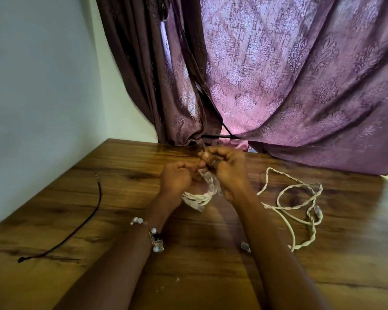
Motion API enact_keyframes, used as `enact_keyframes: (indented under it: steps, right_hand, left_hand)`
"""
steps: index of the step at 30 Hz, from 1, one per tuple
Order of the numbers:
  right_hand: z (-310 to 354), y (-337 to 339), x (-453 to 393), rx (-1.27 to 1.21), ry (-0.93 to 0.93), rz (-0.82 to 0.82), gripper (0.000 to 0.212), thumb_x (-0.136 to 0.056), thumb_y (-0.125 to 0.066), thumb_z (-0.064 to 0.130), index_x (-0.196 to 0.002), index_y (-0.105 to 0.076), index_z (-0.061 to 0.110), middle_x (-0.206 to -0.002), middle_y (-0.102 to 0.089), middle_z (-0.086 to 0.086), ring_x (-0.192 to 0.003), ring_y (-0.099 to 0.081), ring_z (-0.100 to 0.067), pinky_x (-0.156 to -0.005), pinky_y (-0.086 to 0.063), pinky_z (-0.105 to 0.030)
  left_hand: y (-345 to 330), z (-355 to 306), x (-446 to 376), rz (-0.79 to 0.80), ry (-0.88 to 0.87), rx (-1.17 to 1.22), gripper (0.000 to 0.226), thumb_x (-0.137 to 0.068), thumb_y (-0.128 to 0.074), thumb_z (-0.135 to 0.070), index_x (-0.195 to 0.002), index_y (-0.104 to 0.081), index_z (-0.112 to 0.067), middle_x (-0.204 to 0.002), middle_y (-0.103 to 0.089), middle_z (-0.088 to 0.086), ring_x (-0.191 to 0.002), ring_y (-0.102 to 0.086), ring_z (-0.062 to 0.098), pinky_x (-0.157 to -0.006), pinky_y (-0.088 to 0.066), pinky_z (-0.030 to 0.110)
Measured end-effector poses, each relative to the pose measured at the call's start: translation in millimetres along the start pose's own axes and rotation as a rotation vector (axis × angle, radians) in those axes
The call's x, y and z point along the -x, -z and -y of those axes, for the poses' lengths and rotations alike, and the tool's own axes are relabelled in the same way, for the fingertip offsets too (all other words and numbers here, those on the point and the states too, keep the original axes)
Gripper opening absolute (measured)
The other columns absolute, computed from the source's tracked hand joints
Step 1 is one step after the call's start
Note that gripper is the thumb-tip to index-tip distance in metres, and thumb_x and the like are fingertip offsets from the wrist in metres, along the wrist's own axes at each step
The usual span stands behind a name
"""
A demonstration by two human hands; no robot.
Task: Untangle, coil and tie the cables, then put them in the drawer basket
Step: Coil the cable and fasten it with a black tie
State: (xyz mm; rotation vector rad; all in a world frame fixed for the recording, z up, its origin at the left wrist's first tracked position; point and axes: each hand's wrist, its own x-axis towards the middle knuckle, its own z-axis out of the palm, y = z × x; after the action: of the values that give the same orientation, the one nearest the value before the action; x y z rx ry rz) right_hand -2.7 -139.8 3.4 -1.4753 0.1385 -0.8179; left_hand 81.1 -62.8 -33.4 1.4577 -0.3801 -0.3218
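A coiled white cable [201,195] hangs between my two hands above the middle of the wooden table [126,220]. My left hand [177,180] grips the coil's upper left side with curled fingers. My right hand [225,168], a ring on one finger, pinches the top of the same coil, where a thin tie seems to run between my fingertips. A second white cable [300,209] lies loose and twisted on the table to the right. On the left lies a thin black cable [81,222], stretched out in a long curve.
A purple patterned curtain [289,86] hangs behind the table and drapes onto its far right edge. A pale wall [43,86] borders the table's left side. A beaded bracelet [155,237] is on my left wrist. No drawer basket is in view.
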Motion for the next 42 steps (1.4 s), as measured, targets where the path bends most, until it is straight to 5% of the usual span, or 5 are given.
enact_keyframes:
  steps: [6,18,26,30,42]
  right_hand:
    - [-4,2,1,0.256,0.111,0.343,0.012,-0.082,-0.061,-0.014,-0.088,-0.069,-0.008,-0.061,-0.07,0.008,-0.056,-0.063,-0.002,-0.054,-0.05,-0.015]
    - [-3,32,-1,0.163,0.111,0.621,0.024,-0.072,-0.068,-0.015,-0.085,-0.075,0.003,-0.094,-0.074,-0.009,-0.096,-0.069,-0.023,-0.083,-0.055,-0.032]
    - [-27,29,-8,-0.103,-0.073,0.017,0.02,-0.095,-0.05,0.007,-0.099,-0.069,0.001,-0.096,-0.073,-0.013,-0.087,-0.069,-0.024,-0.071,-0.057,-0.03]
    - [-37,25,-7,-0.228,-0.386,0.114,0.03,-0.094,-0.037,-0.009,-0.096,-0.066,-0.009,-0.072,-0.07,-0.018,-0.052,-0.066,-0.021,-0.046,-0.056,-0.029]
    - [-37,39,3,-0.365,-0.44,0.324,0.022,-0.07,-0.059,-0.005,-0.085,-0.074,-0.002,-0.076,-0.072,-0.016,-0.063,-0.07,-0.02,-0.058,-0.06,-0.033]
  left_hand:
    - [32,-9,-19,0.063,0.315,0.403,0.017,-0.089,-0.054,0.003,-0.1,-0.066,-0.002,-0.061,-0.065,0.013,-0.038,-0.055,0.012,-0.034,-0.042,0.016]
    - [37,-24,1,0.16,0.109,0.278,0.029,-0.073,-0.074,0.004,-0.102,-0.068,0.003,-0.065,-0.071,0.012,-0.042,-0.062,0.013,-0.035,-0.045,0.017]
    - [30,-26,6,0.219,-0.022,0.207,0.028,-0.074,-0.073,0.005,-0.101,-0.069,-0.001,-0.065,-0.071,0.002,-0.035,-0.05,0.002,-0.034,-0.033,0.012]
    - [27,-25,7,0.283,-0.151,0.114,0.03,-0.072,-0.074,0.007,-0.101,-0.068,0.002,-0.081,-0.074,0.012,-0.064,-0.069,0.016,-0.058,-0.059,0.027]
    - [23,-17,2,0.314,-0.598,-0.365,0.015,-0.081,-0.073,-0.013,-0.095,-0.07,-0.016,-0.088,-0.071,0.0,-0.078,-0.066,0.007,-0.072,-0.053,0.024]
